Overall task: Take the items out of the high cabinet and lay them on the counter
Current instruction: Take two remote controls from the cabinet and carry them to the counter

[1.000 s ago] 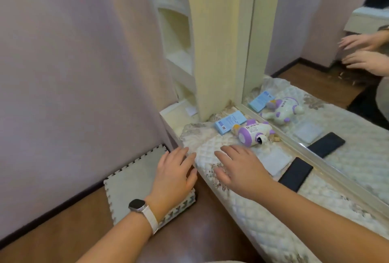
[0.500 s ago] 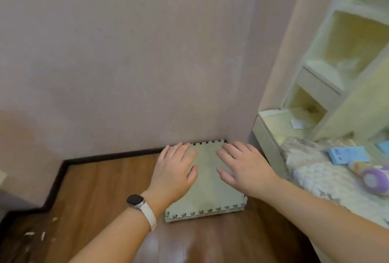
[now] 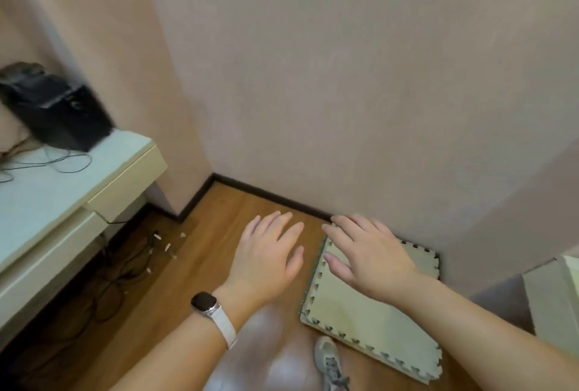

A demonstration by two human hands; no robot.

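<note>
Above one foam mat (image 3: 369, 321), two empty hands: left (image 3: 266, 260), right (image 3: 369, 257)

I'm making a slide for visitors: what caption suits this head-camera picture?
Both empty hands, left and right, spread open above a wooden floor and foam mat by the wall.

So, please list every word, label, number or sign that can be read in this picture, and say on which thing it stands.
No text can be read.
Black box-shaped device on the pale desk: small light marks, too blurred to read.
Dark screen of the white-strapped wristwatch: blank.
Grey sneaker and pale green foam puzzle mat: no lettering visible.
</note>
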